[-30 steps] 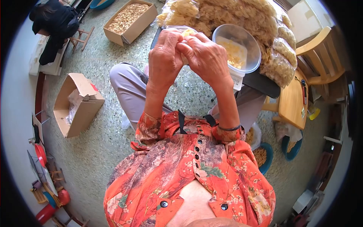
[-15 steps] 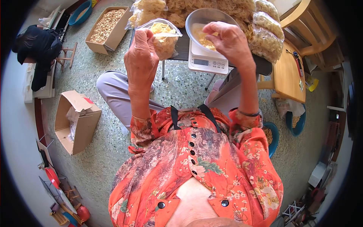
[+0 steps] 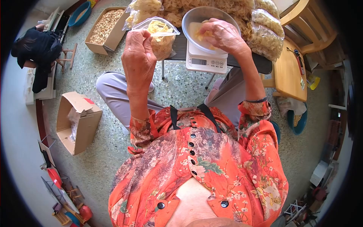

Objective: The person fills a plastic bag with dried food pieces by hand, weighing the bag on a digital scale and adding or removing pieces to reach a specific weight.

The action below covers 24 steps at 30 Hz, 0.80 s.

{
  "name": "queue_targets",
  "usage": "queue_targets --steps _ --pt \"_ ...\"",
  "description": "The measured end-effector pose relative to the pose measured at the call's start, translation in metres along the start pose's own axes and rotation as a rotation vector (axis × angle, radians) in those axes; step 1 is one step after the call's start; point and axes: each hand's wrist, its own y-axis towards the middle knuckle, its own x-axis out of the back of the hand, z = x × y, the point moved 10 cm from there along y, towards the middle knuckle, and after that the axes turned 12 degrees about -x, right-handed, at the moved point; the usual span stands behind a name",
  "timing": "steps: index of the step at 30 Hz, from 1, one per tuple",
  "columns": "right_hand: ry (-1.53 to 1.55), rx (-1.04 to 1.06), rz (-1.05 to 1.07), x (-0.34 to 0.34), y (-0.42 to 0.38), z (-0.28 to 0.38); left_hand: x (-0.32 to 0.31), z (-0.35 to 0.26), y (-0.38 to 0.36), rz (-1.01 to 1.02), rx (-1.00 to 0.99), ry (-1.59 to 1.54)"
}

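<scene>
My left hand [image 3: 139,56] pinches the top edge of a clear zip bag [image 3: 162,43] at the table's front edge. Thin, pale yellow dried slices [image 3: 159,27] fill the bag, whose mouth is spread wide. To its right, a translucent plastic bowl [image 3: 188,28] rests on a white digital scale [image 3: 207,65]; its display is too small to read. Inside the bowl is my right hand [image 3: 225,36], fingers curled down around a few similar slices. The fingertips are partly hidden.
Filled bags of slices [image 3: 266,36] are piled behind the bowl. A wooden chair [image 3: 285,70] with tools on its seat stands at right. On the floor are an open carton [image 3: 85,126] and a box of brown pieces [image 3: 106,28]. A person in dark clothes [image 3: 38,47] is at far left.
My right hand has dropped deeper into the bowl, with its forearm shifting right. My left hand still grips the bag, slightly further left. The other person has changed posture.
</scene>
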Motion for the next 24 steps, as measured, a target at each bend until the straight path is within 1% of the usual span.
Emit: queue_targets --steps 1,3,4,6,8,10,12,14,15,17,18,20,21,22,24 --pt "0.000 0.001 -0.001 -0.001 0.001 -0.005 0.001 0.000 0.001 -0.007 -0.009 -0.004" --pt "0.056 -0.111 -0.018 0.010 0.004 -0.015 0.002 -0.001 0.000 -0.017 -0.019 -0.007" --pt "0.056 -0.110 -0.020 0.014 0.004 -0.016 0.003 0.001 -0.001 -0.037 -0.008 -0.019" --pt "0.287 -0.077 -0.083 0.031 0.002 -0.021 0.003 0.003 -0.002 -0.061 0.000 -0.033" --pt "0.301 -0.098 -0.100 0.037 0.002 -0.027 0.004 0.002 -0.001 -0.089 -0.014 -0.037" --pt "0.415 -0.222 -0.074 0.042 -0.002 -0.036 0.002 0.002 -0.001 -0.096 -0.014 -0.045" --pt "0.394 -0.223 -0.106 0.040 -0.004 -0.041 0.001 0.003 -0.002 -0.097 -0.012 -0.050" --pt "0.312 -0.192 -0.175 0.045 -0.004 -0.038 -0.003 -0.004 0.000 -0.069 -0.128 0.001" --pt "0.310 -0.189 -0.175 0.048 -0.005 -0.034 -0.004 -0.003 0.000 -0.072 -0.128 0.001" --pt "0.533 -0.255 -0.229 0.059 -0.009 -0.032 -0.002 0.004 -0.002 -0.113 -0.062 -0.067" --pt "0.708 -0.237 -0.226 0.065 -0.006 -0.021 0.002 0.005 -0.001 -0.120 -0.058 -0.048" --pt "0.915 -0.174 -0.285 0.083 -0.010 0.010 0.005 -0.007 0.003 -0.084 -0.162 0.041" --pt "0.941 -0.076 -0.354 0.089 -0.009 0.027 0.006 -0.009 0.005 -0.101 -0.150 -0.010" --pt "0.908 -0.015 -0.365 0.091 -0.009 0.045 0.008 -0.013 0.006 -0.105 -0.150 0.002" --pt "0.775 0.089 -0.394 0.091 -0.008 0.084 0.013 -0.020 0.007 -0.137 -0.177 -0.003"
